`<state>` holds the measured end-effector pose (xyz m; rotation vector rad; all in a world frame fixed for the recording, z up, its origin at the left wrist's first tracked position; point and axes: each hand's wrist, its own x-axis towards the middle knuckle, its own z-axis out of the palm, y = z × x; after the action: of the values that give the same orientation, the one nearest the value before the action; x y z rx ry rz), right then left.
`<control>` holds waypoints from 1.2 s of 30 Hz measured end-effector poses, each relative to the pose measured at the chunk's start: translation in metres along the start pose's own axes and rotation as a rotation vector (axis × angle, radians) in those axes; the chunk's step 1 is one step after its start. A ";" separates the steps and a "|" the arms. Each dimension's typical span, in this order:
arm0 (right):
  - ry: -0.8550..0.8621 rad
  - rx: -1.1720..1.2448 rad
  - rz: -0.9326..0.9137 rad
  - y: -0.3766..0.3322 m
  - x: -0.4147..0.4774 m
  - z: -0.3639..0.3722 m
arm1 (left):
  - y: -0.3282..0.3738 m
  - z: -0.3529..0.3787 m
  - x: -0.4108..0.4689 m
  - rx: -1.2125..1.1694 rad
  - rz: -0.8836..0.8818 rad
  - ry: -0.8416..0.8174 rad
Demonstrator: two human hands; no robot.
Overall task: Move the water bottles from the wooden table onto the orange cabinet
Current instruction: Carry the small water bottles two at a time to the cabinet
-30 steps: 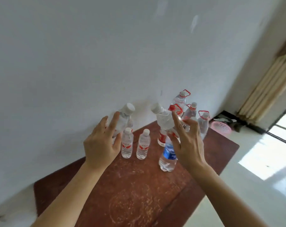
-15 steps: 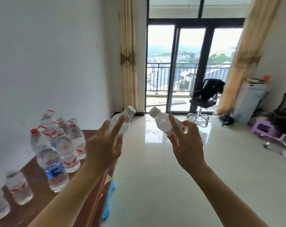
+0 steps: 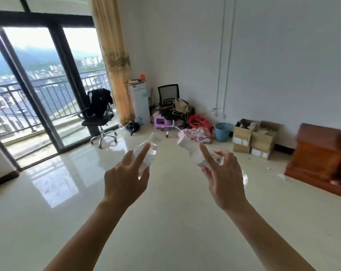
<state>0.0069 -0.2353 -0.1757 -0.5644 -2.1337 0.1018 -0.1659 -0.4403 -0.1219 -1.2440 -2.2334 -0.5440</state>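
Each of the hands, left (image 3: 126,180) and right (image 3: 225,178), grips a light, slick bottle (image 3: 148,153) mid-body; squeeze gently.

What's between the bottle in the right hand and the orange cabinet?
In the head view, mostly bare floor separates the right hand and its bottle from the orange cabinet; only a few small white scraps lie near its foot.

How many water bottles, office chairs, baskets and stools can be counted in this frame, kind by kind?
Water bottles: 2, one held in the left hand, one in the right hand
Office chairs: 2
Blue basket: 1
Purple stool: 1
Total: 6
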 end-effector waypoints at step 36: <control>0.219 -0.767 0.753 0.595 0.041 -0.161 | 0.584 0.434 0.389 -0.639 0.930 -0.014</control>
<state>0.3268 0.2917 -0.2134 -1.7182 -1.5943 -0.3639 0.0593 0.3526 -0.1690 -2.3719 -1.2407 -0.8587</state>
